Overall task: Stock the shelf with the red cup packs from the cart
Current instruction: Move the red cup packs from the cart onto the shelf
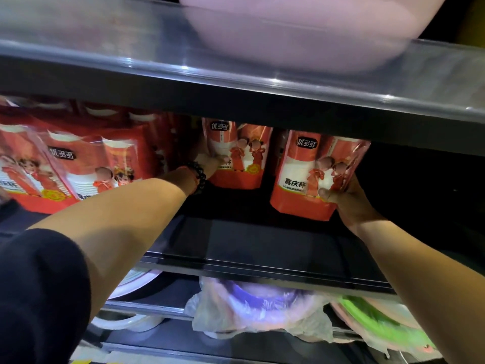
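Observation:
Two red cup packs stand upright on the dark shelf (249, 240). My left hand (210, 160), with a bead bracelet at the wrist, reaches deep in and holds the left edge of the rear pack (244, 153). My right hand (343, 198) grips the lower right corner of the nearer pack (309, 174), thumb on its front. Several more red cup packs (78, 158) lean in a row at the left of the same shelf. The cart is out of view.
The shelf above (236, 85) juts out low over the packs and carries a pink plastic basin (315, 30). Below, lower shelves hold plastic basins, one wrapped in a clear bag (252, 308), a green one (367, 313) at right. The shelf's right part is dark.

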